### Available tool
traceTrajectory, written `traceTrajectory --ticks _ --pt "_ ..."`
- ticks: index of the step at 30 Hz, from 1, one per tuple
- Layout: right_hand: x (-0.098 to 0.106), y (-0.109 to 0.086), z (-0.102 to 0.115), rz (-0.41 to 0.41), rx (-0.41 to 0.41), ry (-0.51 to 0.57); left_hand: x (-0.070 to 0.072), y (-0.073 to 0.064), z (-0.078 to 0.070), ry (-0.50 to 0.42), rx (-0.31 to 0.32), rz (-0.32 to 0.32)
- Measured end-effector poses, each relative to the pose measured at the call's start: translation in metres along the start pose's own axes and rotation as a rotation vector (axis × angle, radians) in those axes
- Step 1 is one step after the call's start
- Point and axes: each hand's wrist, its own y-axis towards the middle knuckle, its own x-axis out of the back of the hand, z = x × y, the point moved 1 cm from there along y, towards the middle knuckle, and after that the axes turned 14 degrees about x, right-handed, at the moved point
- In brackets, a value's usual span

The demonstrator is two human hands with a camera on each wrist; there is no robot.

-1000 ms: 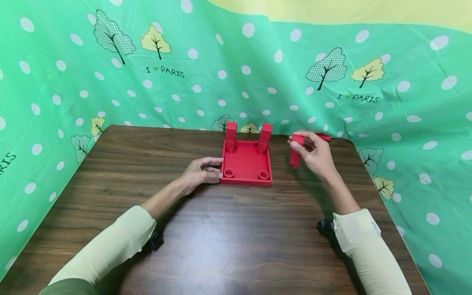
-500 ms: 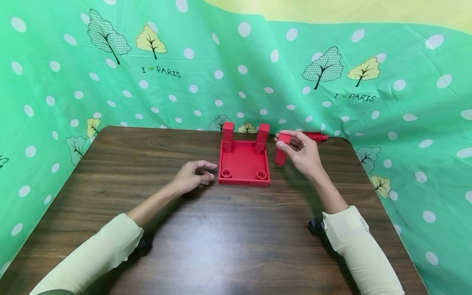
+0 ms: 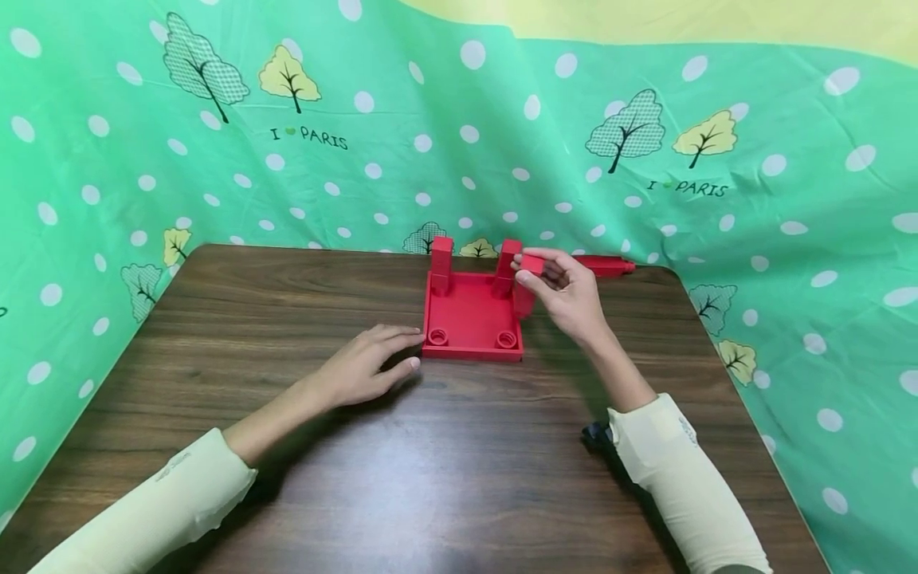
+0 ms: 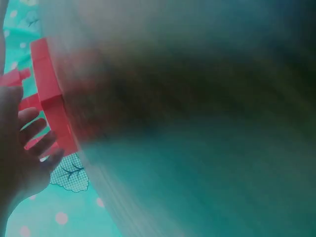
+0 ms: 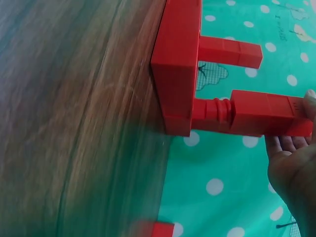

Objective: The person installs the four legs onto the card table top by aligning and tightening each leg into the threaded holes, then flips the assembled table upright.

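A: State the change on the right side.
B: The right hand [image 3: 570,301] has moved leftward over the table [image 3: 430,478], closing most of the gap between the held red post [image 3: 526,301] and the red tray [image 3: 473,355]. The post now overlaps the tray's right wall in the head view.

A: Specify the grip.
B: Thumb and fingers pinch the post near its upper, square end. The threaded end [image 5: 217,109] points down. Whether it touches the tray cannot be determined from these views.

A: And the left side?
B: The left hand [image 3: 373,363] no longer grips the tray's left edge. Its fingers are extended and hold nothing; the fingertips lie at the front left corner. Contact there cannot be confirmed.

A: What is the effect on the work?
B: The post is nearer the front right socket [image 3: 506,340] but is not seated. The tray rests on the table without a firm hold, so in my judgement a sideways push could shift it.

A: Report the remaining parts.
B: The rear left post [image 3: 441,267] and rear right post [image 3: 507,271] stand upright in the tray. The front left socket [image 3: 437,338] is unfilled, as is the front right. A spare red post [image 3: 606,265] lies flat near the table's far edge.
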Motion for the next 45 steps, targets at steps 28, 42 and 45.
traceTrajectory --ticks 28,42,45 --pt "-0.065 0.004 -0.003 0.151 -0.006 0.167 -0.010 -0.025 0.001 0.344 -0.132 0.075" --pt "-0.088 0.003 0.000 0.225 -0.004 0.254 -0.012 -0.025 0.001 0.313 -0.139 0.070" --pt "-0.093 0.003 0.001 0.243 0.004 0.288 -0.012 -0.025 0.000 0.306 -0.139 0.068"
